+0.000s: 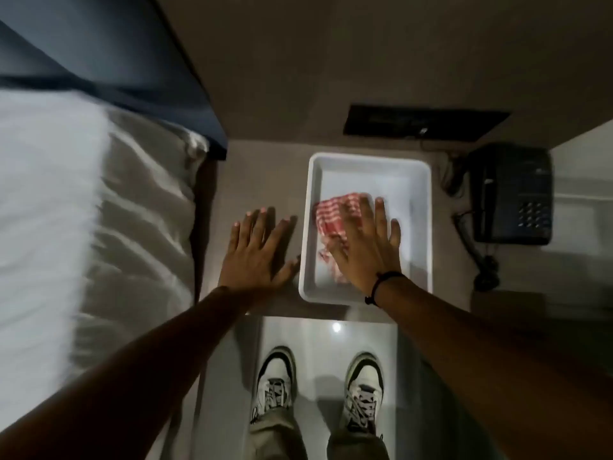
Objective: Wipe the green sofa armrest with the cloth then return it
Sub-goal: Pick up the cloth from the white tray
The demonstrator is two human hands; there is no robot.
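Observation:
A red-and-white checked cloth (331,217) lies crumpled in a white tray (421,227) on a bedside table top. My right hand (368,247) rests flat over the cloth inside the tray, fingers spread, covering part of it. My left hand (257,252) lies flat and spread on the table surface just left of the tray, its thumb near the tray's rim. No green sofa armrest is in view.
A dark telephone (512,194) with its cord sits right of the tray. A dark panel (424,122) is set in the wall behind. A bed with white linen (99,227) and a dark headboard (116,61) fills the left. My shoes (275,383) stand on the pale floor.

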